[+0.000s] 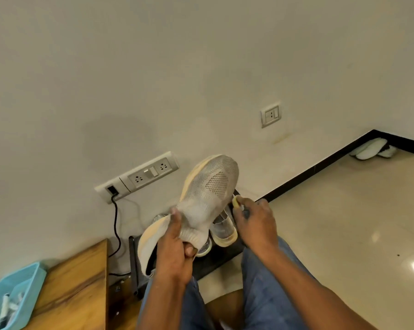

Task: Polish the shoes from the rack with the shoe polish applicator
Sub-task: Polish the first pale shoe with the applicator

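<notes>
Shoe [208,194] and applicator [237,201] meet at the centre of the head view, the only view given. The person holds the pale knit shoe up in front of the wall, its long axis running from the heel collar, low and near the body, up and away to the toe, which points at the wall and leans a little to the right. The left hand [177,244] grips the shoe at the collar and heel, fingers [176,219] curled round the knit cuff with the thumb tucked under it. The right hand [253,220] pinches the applicator, whose yellowish tip sits just beside the right flank of the shoe, at about mid-length; whether the tip actually touches the knit cannot be told from this angle. So the shoe lies to the left of the right hand's fingers and slightly above them, and the right hand is the nearer one for any stroke along that side. A stroke toward the toe would probably have to travel up and away along the shoe's long axis, while the left hand steadies or turns the heel.

A second shoe [222,228] of the same kind rests below on the dark rack [215,260], partly hidden by the held shoe. Two wall sockets [151,173] sit beyond, one with a black cord plugged in.

A blue basket [32,277] stands on the wooden bench [82,282] at lower left. No brand, label or readable writing shows on the shoes, the applicator or anything else.
</notes>
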